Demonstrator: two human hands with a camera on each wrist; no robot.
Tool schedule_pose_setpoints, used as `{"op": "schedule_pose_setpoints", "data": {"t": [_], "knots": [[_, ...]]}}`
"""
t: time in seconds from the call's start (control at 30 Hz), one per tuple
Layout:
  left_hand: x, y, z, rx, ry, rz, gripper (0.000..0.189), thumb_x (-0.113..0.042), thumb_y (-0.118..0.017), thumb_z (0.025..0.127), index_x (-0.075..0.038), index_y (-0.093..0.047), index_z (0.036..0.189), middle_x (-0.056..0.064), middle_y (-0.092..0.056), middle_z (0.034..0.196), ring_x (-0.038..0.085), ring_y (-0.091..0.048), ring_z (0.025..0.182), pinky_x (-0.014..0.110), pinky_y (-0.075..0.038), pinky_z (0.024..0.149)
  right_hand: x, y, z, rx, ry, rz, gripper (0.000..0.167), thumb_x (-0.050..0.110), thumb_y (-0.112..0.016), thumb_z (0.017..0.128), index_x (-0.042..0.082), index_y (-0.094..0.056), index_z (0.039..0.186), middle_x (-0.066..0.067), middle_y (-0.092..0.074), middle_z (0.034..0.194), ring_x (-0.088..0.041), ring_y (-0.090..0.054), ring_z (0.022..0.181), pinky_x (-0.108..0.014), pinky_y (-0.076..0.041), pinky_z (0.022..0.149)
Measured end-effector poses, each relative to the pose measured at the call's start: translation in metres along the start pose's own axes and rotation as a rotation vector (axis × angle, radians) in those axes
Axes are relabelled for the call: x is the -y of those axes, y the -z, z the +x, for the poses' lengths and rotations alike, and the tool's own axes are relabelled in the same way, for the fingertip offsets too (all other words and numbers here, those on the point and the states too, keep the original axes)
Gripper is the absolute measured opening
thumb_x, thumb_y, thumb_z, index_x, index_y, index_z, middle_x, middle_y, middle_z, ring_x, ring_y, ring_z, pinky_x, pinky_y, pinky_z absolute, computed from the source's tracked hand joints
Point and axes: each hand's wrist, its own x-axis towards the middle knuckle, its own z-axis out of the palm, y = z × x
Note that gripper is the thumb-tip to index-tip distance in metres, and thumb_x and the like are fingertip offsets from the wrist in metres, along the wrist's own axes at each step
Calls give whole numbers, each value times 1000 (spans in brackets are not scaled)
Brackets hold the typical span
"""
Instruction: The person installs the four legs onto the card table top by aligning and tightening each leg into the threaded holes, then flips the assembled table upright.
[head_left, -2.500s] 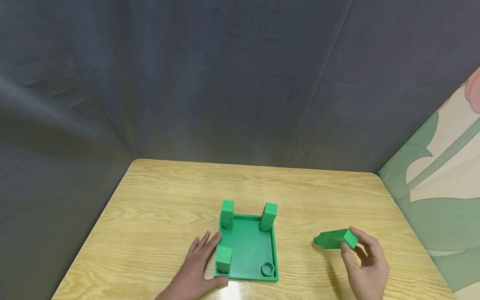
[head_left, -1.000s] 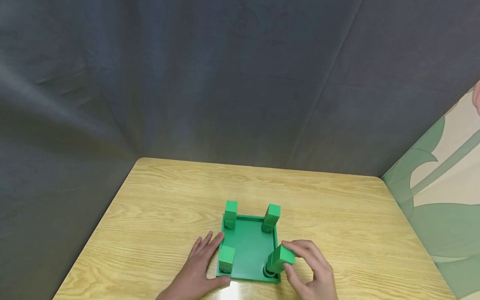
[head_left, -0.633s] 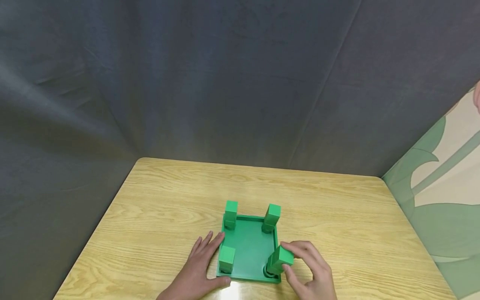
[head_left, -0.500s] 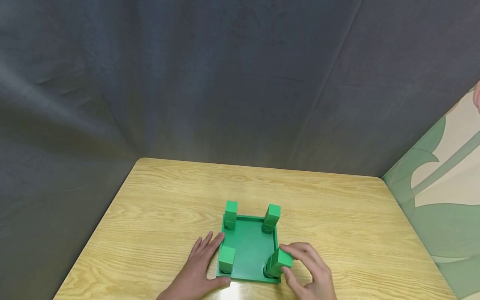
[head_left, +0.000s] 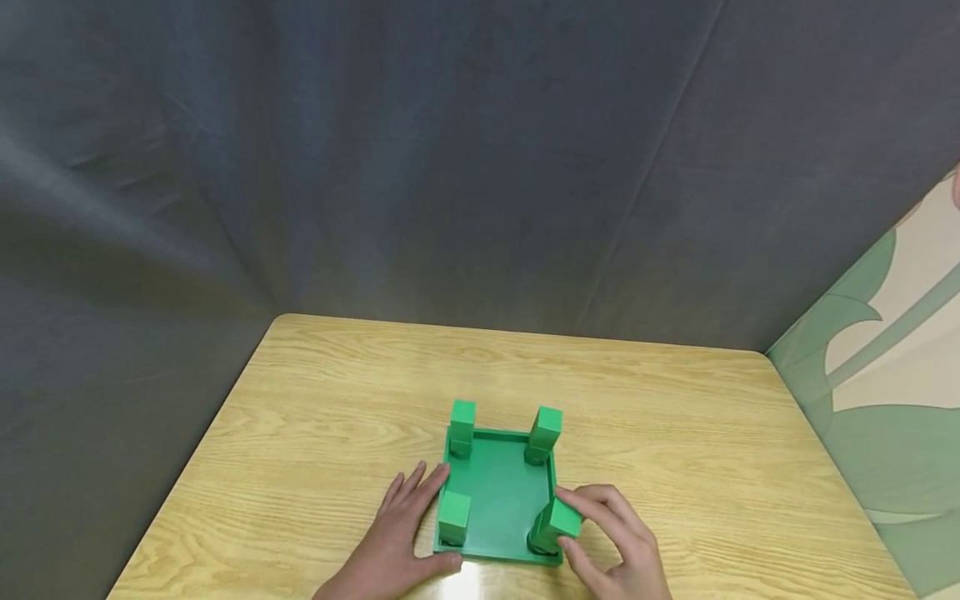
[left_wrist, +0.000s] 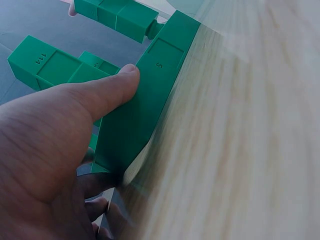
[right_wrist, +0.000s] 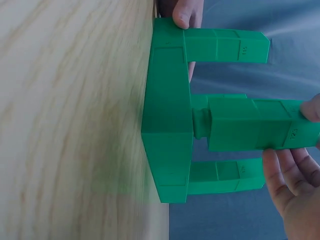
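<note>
A square green toy tabletop (head_left: 498, 500) with a raised rim lies underside up. Legs stand upright at its back-left (head_left: 462, 425), back-right (head_left: 544, 432) and front-left (head_left: 453, 518) corners. My left hand (head_left: 393, 533) braces the front-left corner, straight thumb against the front edge and fingers spread along the left side. At the front-right corner, the thumb and fingers of my right hand (head_left: 618, 537) pinch the top of another table leg (head_left: 553, 525). In the right wrist view, this leg's (right_wrist: 240, 122) narrow neck shows between its body and the tabletop; the ring around its foot is partly hidden.
The wooden table (head_left: 337, 400) extends behind and to both sides of the tabletop. A dark grey curtain (head_left: 450, 167) hangs beyond its back edge and along the left. At the right is a cloth with a leaf pattern (head_left: 892, 433).
My right hand has brought the leg from the right side of the table to the front-right corner, and the leg now stands less tilted. My left hand stays at the tabletop.
</note>
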Motion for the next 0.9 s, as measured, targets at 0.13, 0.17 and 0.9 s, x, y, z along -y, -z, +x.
{"op": "schedule_pose_setpoints", "data": {"t": [0.13, 0.17, 0.9], "knots": [[0, 0, 0, -13, -17, 4, 115, -67, -88, 85, -32, -30, 178, 11, -37, 179, 46, -19, 169, 73, -7, 133, 0, 0, -1, 18, -12, -17, 42, 23, -82, 104, -3, -75, 137, -8, -69, 118, -12, -64, 100, -19, -55, 87], [0, 0, 0, -13, -15, 4, 116, -67, -88, 84, -32, -30, 178, 11, -37, 179, 45, -19, 169, 72, -7, 134, 0, 0, -1, 20, -16, -22, 43, 23, -82, 104, -3, -75, 137, -8, -69, 118, -12, -64, 100, -20, -55, 86], [-3, 1, 0, -3, -18, -23, 114, -64, -89, 85, -32, -31, 177, 8, -36, 180, 45, -18, 169, 72, -5, 133, -3, 5, -3, -3, -46, -32, 41, -3, -84, 91, -1, -73, 130, -9, -70, 123, -12, -65, 103, -19, -56, 86]]}}
